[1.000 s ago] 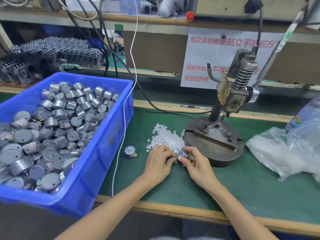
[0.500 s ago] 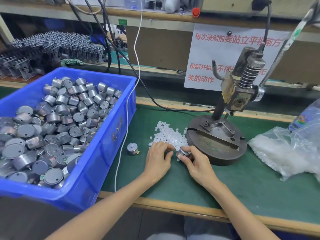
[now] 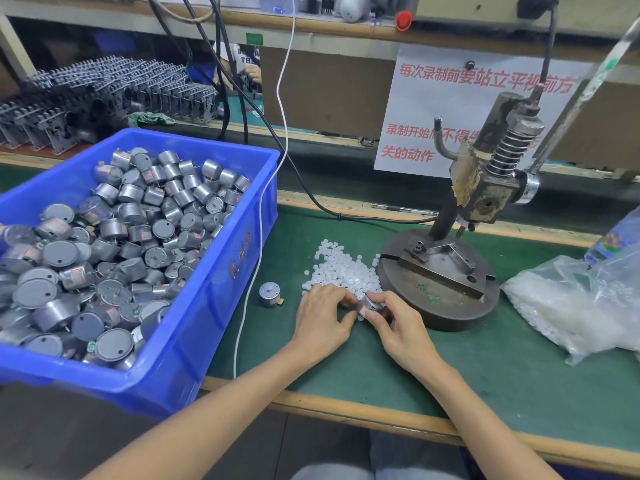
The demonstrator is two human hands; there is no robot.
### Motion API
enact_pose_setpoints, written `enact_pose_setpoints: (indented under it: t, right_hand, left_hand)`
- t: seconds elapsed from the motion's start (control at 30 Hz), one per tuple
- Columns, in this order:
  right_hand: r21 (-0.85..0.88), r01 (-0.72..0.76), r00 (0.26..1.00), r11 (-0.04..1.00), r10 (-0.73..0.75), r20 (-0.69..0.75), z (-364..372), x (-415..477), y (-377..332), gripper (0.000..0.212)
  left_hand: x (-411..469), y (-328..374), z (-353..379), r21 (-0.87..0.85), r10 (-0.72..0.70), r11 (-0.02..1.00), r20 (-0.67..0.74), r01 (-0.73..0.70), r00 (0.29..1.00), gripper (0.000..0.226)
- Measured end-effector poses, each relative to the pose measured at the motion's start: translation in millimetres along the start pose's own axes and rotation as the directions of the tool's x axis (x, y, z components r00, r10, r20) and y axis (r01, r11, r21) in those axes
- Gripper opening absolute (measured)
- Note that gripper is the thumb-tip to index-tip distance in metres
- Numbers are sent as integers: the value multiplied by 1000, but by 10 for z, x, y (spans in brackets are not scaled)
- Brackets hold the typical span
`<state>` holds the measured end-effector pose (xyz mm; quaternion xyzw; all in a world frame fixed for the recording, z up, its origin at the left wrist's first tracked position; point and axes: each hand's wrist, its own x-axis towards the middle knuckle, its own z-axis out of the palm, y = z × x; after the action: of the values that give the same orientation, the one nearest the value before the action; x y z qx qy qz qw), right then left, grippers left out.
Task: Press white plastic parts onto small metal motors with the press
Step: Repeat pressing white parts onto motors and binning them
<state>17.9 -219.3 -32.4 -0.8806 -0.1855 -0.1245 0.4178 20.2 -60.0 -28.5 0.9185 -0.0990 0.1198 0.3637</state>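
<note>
My right hand (image 3: 398,327) pinches a small metal motor (image 3: 370,305) just in front of the press base. My left hand (image 3: 322,318) rests beside it with fingertips at the edge of the heap of white plastic parts (image 3: 343,270); whether it holds a part is hidden. The hand press (image 3: 485,188) stands on a round iron base (image 3: 440,306) right of the heap, its fixture bare. A second motor (image 3: 270,294) stands alone on the green mat, left of my hands.
A blue crate (image 3: 221,292) full of metal motors takes up the left side. A white cable (image 3: 256,271) hangs down along its right wall. A clear bag of white parts (image 3: 575,306) lies right of the press. The press lever (image 3: 585,88) slants up at far right.
Both hands stay together at the heap's near edge with the motor held between them; my left fingers shift slightly. The view has drifted a little.
</note>
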Motion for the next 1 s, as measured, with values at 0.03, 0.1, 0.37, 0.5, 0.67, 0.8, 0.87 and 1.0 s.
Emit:
enact_pose_setpoints:
  t: [0.03,0.1,0.37,0.5,0.67,0.8,0.87,1.0]
  right_hand:
    - [-32,41,999,999,-41,7,1,-6,-8,17]
    - [-101,146,989,984,-142,47,9,-20,-21,17]
    - [-204,274,962,940,-262,82,31,-38,-29,19]
    - [-207,250,968,946,-236,91,37,-33,-26,19]
    - [-109,150,988,983,-145,49,12,-47,-32,16]
    - [446,-201,958,873,269,-95,-31,-45,-130,19]
    - [742,-220,900,633,426,-96,-72,-28,-180,17]
    - [943,-169,811,285,585,-32,-308,75,-197,17]
  left_hand:
    - [-1,2,-3,-1,0,1000,-3,0,1000,10]
    - [-2,-1,-7,-5,-3,1000,-11,3,1000,11]
    - [5,-19,6,-3,-7,1000,-14,6,1000,13]
    - [-7,-37,9,-18,-16,1000,-10,16,1000,19]
    - [-8,22,-41,-55,-21,998,9,21,1000,36]
    - [0,199,-16,-198,59,979,103,-38,993,36]
    - [88,349,29,-279,73,959,66,-52,995,35]
    - [389,679,145,-298,152,945,42,-133,987,26]
